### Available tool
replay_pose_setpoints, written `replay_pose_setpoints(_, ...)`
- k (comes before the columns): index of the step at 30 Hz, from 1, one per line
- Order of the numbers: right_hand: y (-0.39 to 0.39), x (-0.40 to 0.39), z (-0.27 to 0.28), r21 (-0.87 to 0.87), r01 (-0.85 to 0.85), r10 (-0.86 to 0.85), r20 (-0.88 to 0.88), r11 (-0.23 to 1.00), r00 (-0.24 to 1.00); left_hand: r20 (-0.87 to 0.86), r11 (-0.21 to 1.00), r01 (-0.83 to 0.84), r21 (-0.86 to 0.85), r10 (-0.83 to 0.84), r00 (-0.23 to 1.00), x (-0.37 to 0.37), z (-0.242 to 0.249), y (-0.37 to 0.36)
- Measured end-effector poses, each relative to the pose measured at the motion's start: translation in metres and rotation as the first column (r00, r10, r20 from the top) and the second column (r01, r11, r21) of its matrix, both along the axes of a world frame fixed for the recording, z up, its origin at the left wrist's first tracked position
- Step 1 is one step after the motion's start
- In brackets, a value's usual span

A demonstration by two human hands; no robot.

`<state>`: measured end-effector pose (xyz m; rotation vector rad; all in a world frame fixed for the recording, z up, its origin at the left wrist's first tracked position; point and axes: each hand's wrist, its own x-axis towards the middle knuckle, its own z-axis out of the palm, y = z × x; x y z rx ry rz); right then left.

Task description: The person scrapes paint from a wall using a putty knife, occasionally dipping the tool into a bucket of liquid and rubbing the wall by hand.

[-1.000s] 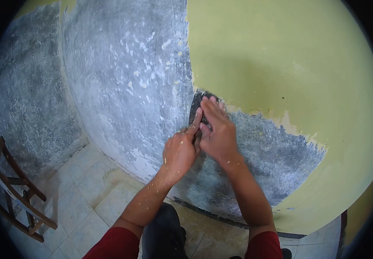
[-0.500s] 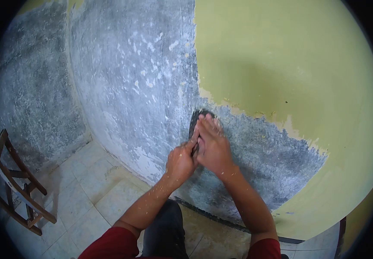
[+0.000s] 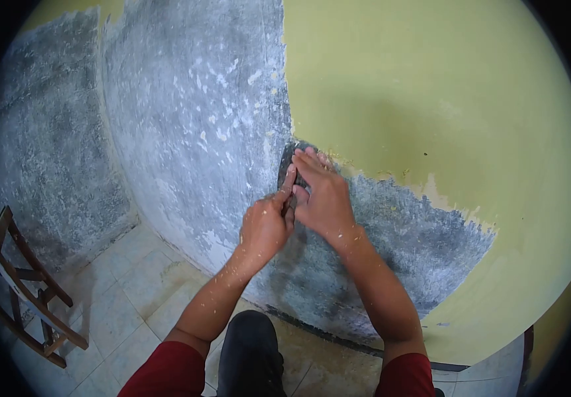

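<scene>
Two bare hands work at a wall in the centre of the frame, seen from the wearer's head. Between them, flat against the wall, is a dark scraper (image 3: 285,159), its upper edge just below the corner where yellow-green paint (image 3: 424,86) meets bare grey plaster (image 3: 179,159). The left hand (image 3: 263,226) has its grip curled around the lower end of the scraper, index finger stretched up along the face; the handle itself is hidden. The right hand (image 3: 326,202) is unclenched, its fingers laid straight across the scraper from the right. Pale flecks dot both forearms, most thickly the left (image 3: 229,284). Paint covers the upper right and right edge of the frame, ending in a ragged lower border; grey plaster fills the upper left and stretches below the hands. At lower left, a brown wooden furniture frame (image 3: 26,271) with legs and crossbars stands on pale floor tiles (image 3: 117,317). Along the bottom are dark red sleeves (image 3: 166,370) and a dark trouser leg (image 3: 251,357).
</scene>
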<state>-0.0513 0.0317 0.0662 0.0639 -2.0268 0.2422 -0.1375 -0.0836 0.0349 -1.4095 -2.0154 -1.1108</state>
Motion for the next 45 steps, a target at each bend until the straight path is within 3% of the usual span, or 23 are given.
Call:
replay_pose_setpoints(2, -0.003, 0.000, -0.007, 0.013, 0.008, -0.008, 0.001, 1.000, 1.000, 0.015, 0.999, 0.042, 0.030, -0.043, 0.999, -0.004, -0.010, -0.003)
replay_pose_setpoints(5, -0.004, 0.000, -0.051, 0.069, 0.074, -0.077, 0.043, 0.995, 0.996, 0.064, 0.997, 0.015, -0.080, -0.010, 0.998, -0.001, -0.045, -0.006)
replay_pose_setpoints(11, 0.000, -0.004, -0.005, 0.077, 0.056, -0.054, -0.023, 0.995, 0.998, 0.034, 1.000, 0.013, 0.001, -0.013, 0.999, 0.001, 0.004, 0.001)
replay_pose_setpoints(17, -0.002, -0.005, -0.065, 0.097, 0.099, -0.098, -0.014, 0.990, 0.995, 0.019, 0.999, 0.040, -0.006, -0.040, 0.999, -0.007, -0.057, 0.002)
replay_pose_setpoints(19, 0.007, -0.004, -0.043, 0.126, 0.087, -0.082, -0.039, 0.988, 0.996, 0.016, 0.990, 0.078, 0.115, -0.081, 0.997, -0.011, -0.051, 0.014)
replay_pose_setpoints(23, 0.005, -0.003, -0.011, 0.103, 0.055, -0.044, -0.108, 0.993, 0.993, 0.020, 0.991, 0.081, 0.109, -0.083, 0.996, -0.003, -0.006, 0.017)
replay_pose_setpoints(29, 0.014, 0.006, -0.042, 0.185, 0.125, -0.116, -0.059, 0.975, 0.991, 0.021, 0.993, 0.103, 0.065, -0.105, 0.994, -0.010, -0.056, 0.026)
replay_pose_setpoints(32, 0.009, 0.016, -0.012, 0.210, 0.128, -0.129, -0.010, 0.969, 0.992, 0.011, 0.979, 0.129, 0.157, -0.132, 0.991, -0.003, -0.021, 0.029)
replay_pose_setpoints(36, -0.011, 0.038, -0.021, 0.089, 0.022, -0.018, -0.047, 0.996, 0.999, 0.179, 0.965, 0.219, 0.145, -0.243, 0.953, 0.020, -0.015, 0.011)
replay_pose_setpoints(38, -0.027, 0.067, -0.060, -0.195, 0.032, -0.058, -0.126, 0.980, 0.990, 0.261, 0.948, 0.273, 0.162, -0.308, 0.915, 0.026, -0.030, 0.009)
replay_pose_setpoints(40, -0.039, 0.088, -0.107, -0.544, -0.205, 0.109, -0.204, 0.814, 0.973, 0.402, 0.917, 0.327, 0.229, -0.395, 0.826, 0.042, -0.039, 0.011)
replay_pose_setpoints(42, -0.047, 0.110, -0.135, -0.801, -0.383, 0.258, -0.292, 0.459, 0.921, 0.434, 0.888, 0.346, 0.302, -0.451, 0.780, 0.057, -0.051, 0.019)
replay_pose_setpoints(43, -0.048, 0.125, -0.141, -0.803, -0.359, 0.263, -0.259, 0.475, 0.929, 0.467, 0.857, 0.391, 0.337, -0.512, 0.721, 0.066, -0.051, 0.020)
replay_pose_setpoints(45, -0.052, 0.155, -0.146, -0.930, -0.162, 0.357, -0.036, 0.329, 0.933, 0.488, 0.821, 0.441, 0.362, -0.570, 0.661, 0.075, -0.051, 0.023)
